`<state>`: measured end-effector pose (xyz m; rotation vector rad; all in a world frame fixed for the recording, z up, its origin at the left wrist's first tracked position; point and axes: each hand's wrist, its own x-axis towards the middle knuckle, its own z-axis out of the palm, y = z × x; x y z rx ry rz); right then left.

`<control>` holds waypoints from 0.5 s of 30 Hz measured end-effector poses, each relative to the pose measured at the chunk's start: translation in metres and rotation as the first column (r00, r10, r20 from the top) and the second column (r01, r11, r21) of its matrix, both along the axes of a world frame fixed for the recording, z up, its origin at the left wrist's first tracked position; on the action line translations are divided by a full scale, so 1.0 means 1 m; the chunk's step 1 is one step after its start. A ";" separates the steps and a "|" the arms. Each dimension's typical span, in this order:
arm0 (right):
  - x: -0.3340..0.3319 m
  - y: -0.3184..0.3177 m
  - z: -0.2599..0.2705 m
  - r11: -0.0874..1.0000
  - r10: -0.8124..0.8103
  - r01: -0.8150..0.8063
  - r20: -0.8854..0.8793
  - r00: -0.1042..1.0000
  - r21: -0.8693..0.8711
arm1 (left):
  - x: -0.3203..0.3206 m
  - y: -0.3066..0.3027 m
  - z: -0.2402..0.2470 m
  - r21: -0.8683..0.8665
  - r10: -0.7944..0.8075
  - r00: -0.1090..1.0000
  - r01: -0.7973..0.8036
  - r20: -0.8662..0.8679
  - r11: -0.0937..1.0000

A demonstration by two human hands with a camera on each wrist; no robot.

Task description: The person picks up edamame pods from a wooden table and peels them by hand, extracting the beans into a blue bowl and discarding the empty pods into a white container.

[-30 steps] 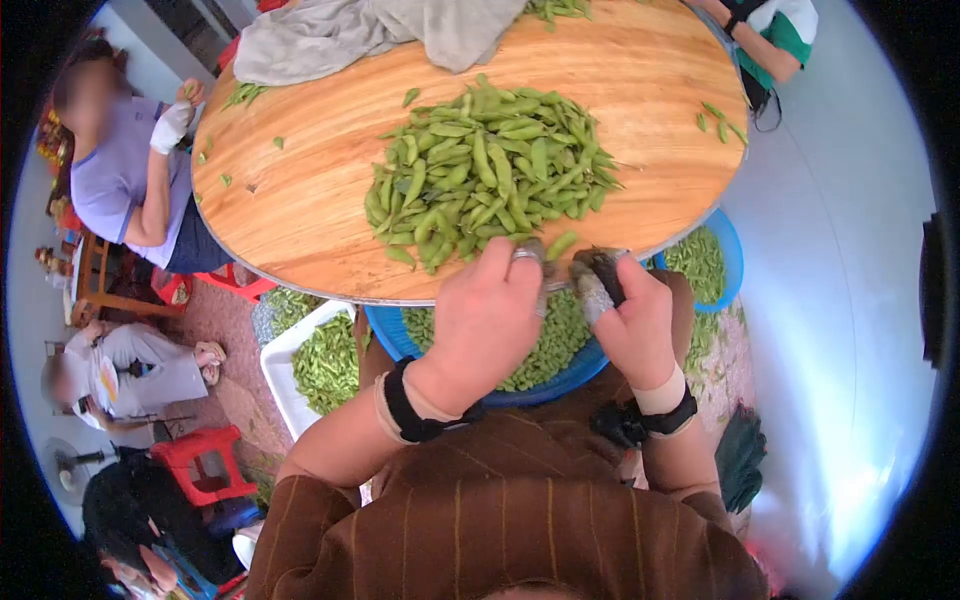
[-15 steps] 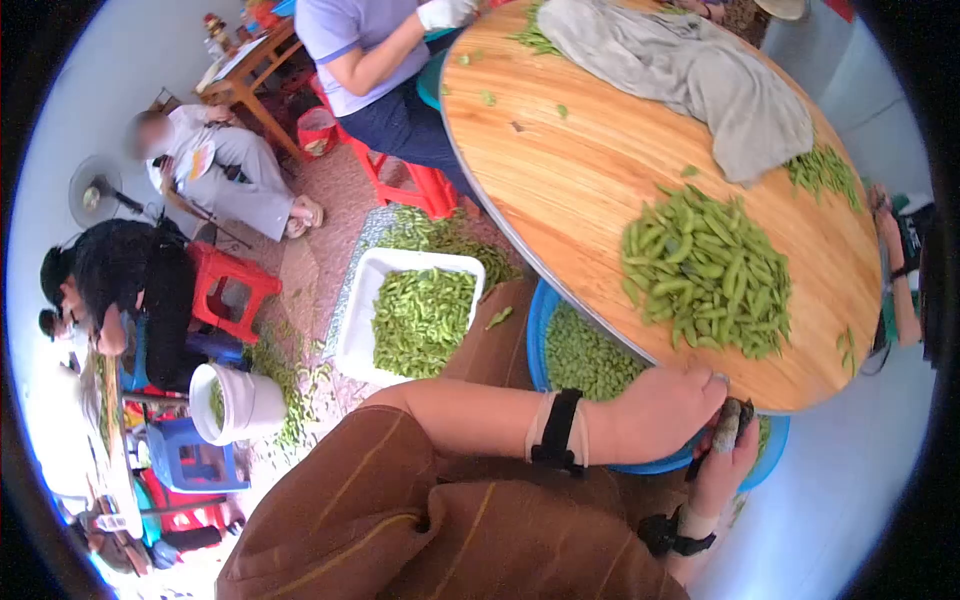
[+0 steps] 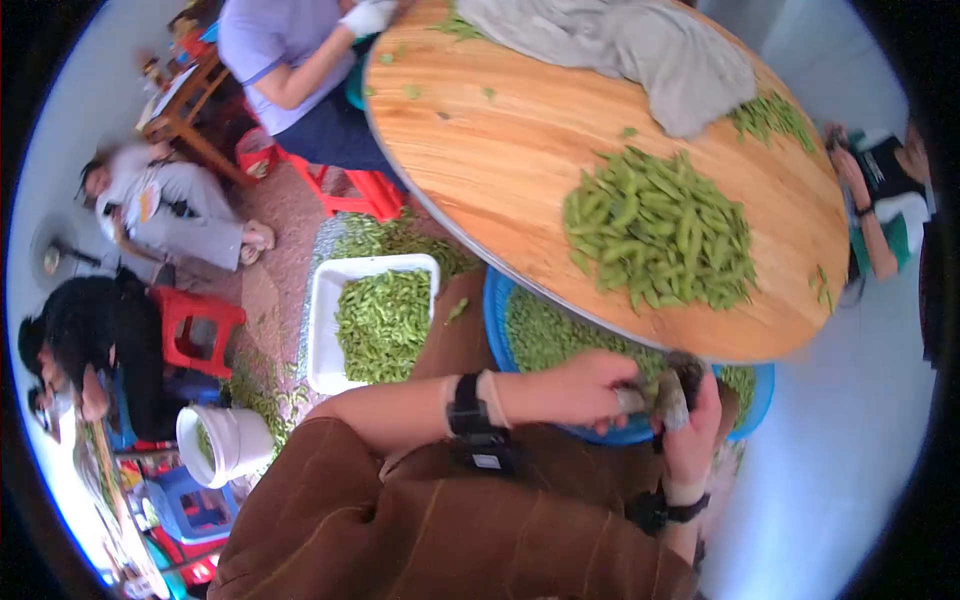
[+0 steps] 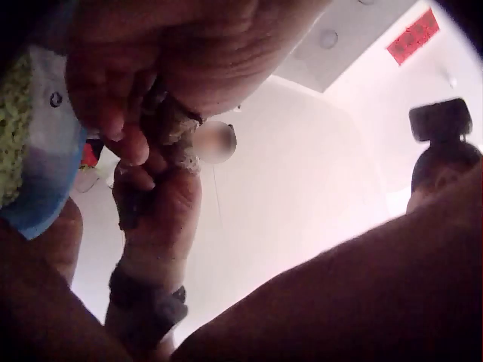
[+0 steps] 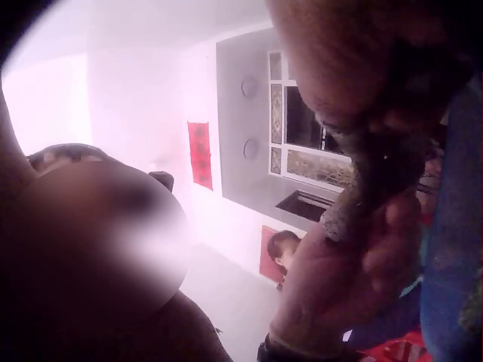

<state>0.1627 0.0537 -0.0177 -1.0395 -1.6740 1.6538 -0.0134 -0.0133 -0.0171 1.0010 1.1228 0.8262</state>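
Note:
In the head view my left hand [image 3: 590, 388] and right hand [image 3: 695, 430] meet just off the table's near edge, above a blue basin [image 3: 497, 320] of shelled green beans. The fingers of both hands are curled, tips almost together, around a small green soybean pod [image 3: 652, 382] that they mostly cover. Worn, dirty grey wraps cover some fingertips and the right thumb. A heap of soybean pods [image 3: 660, 230] lies on the wooden table beyond. In the left wrist view the right hand [image 4: 162, 207] faces my left hand [image 4: 204, 53], both dark.
The round wooden table [image 3: 520, 140] bears a grey cloth [image 3: 640, 50]. On the floor to the left stand a white tub [image 3: 320, 330] of pods, a white bucket [image 3: 245, 440] and a red stool [image 3: 200, 325]. Other people sit around the table and along the left wall.
The head view has swung to the left, bringing the white tub and bucket into sight. Both hands have drawn back from the pod heap at the table edge to above the basin.

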 end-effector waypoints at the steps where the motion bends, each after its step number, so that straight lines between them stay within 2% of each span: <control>1: -0.002 -0.003 0.001 1.000 0.002 -0.002 -0.008 1.000 -0.009 | 0.000 -0.001 -0.008 0.025 0.077 0.997 -0.077 -0.014 0.997; 2: -0.003 -0.004 0.001 1.000 0.001 -0.001 -0.015 1.000 -0.017 | -0.001 -0.003 -0.016 0.052 0.151 0.988 -0.149 -0.025 0.987; 4: 0.003 -0.004 -0.008 0.989 0.091 -0.095 0.037 0.995 0.113 | -0.004 -0.007 -0.020 0.078 0.238 0.971 -0.236 -0.016 0.969; 5: 0.003 -0.006 -0.001 0.987 0.124 -0.132 0.086 0.989 0.093 | -0.004 -0.010 -0.024 0.061 0.200 0.980 -0.199 -0.006 0.978; 6: 0.004 -0.005 -0.001 0.992 0.092 -0.100 0.093 0.991 0.082 | -0.005 -0.011 -0.027 0.056 0.219 0.974 -0.222 0.051 0.974; 8: 0.007 -0.004 -0.001 0.937 0.279 -0.312 0.201 0.939 0.155 | -0.004 -0.011 -0.029 0.044 0.218 0.970 -0.224 0.107 0.974; 10: 0.007 -0.006 -0.004 0.948 0.253 -0.282 0.187 0.949 0.150 | -0.002 -0.011 -0.024 0.081 0.223 0.968 -0.233 0.112 0.969; 12: 0.008 -0.004 -0.003 0.936 0.291 -0.324 0.213 0.933 0.139 | 0.000 -0.009 -0.019 0.052 0.210 0.976 -0.213 0.063 0.976; 14: 0.006 -0.005 -0.001 0.955 0.269 -0.285 0.163 0.949 0.084 | 0.001 -0.006 -0.017 0.164 0.208 0.975 -0.219 0.079 0.962; 15: 0.007 -0.005 -0.001 0.961 0.277 -0.275 0.097 0.956 -0.037 | -0.001 -0.006 -0.021 0.160 0.199 0.977 -0.210 0.078 0.965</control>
